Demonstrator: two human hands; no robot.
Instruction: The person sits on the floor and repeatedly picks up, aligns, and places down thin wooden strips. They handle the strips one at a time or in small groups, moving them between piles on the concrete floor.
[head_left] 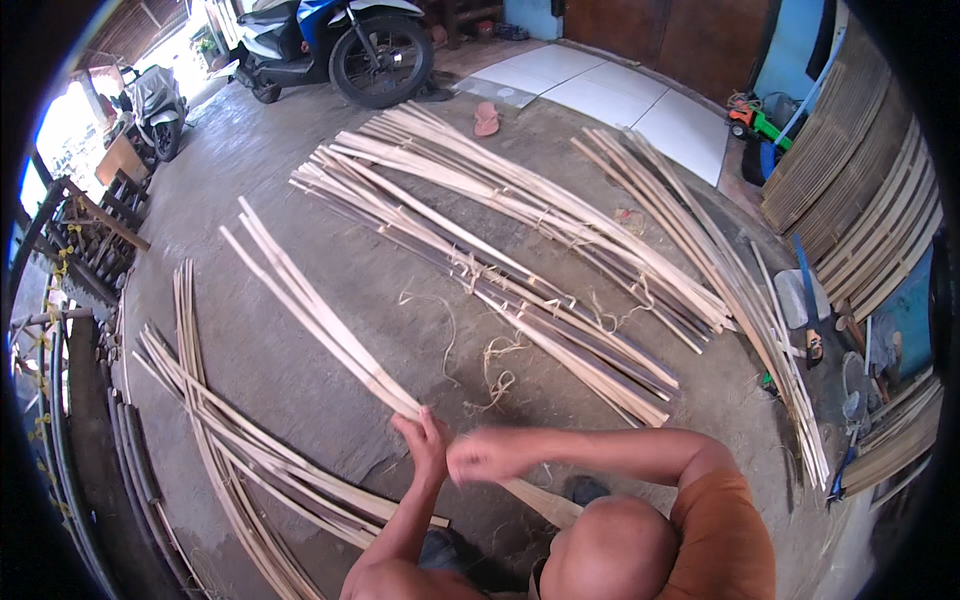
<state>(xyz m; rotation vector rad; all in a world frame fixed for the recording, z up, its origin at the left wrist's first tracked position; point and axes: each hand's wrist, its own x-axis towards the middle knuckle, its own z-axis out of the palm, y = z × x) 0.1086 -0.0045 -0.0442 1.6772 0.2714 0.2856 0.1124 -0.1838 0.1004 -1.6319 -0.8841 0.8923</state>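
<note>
My left hand [425,440] is closed around a few long pale bamboo strips [315,318], which slant up and away to the left. Right beside it is my right hand [490,455], smeared by motion, its fingers too blurred to read. Below my hands, a pale flat strip end [545,502] shows near my bare knee [615,550]. Beyond the hands lie two tied bundles of bamboo strips, a nearer bundle [500,300] and a farther bundle [540,210]. Loose fibre ties [500,365] trail on the concrete floor next to the nearer one.
More strips lie crossed at the lower left [260,455], and a long stack [700,240] runs along the right. A motorbike [330,50] stands at the back near a pink sandal [486,119]. At right are a handsaw [808,300] and slatted bamboo panels [840,150].
</note>
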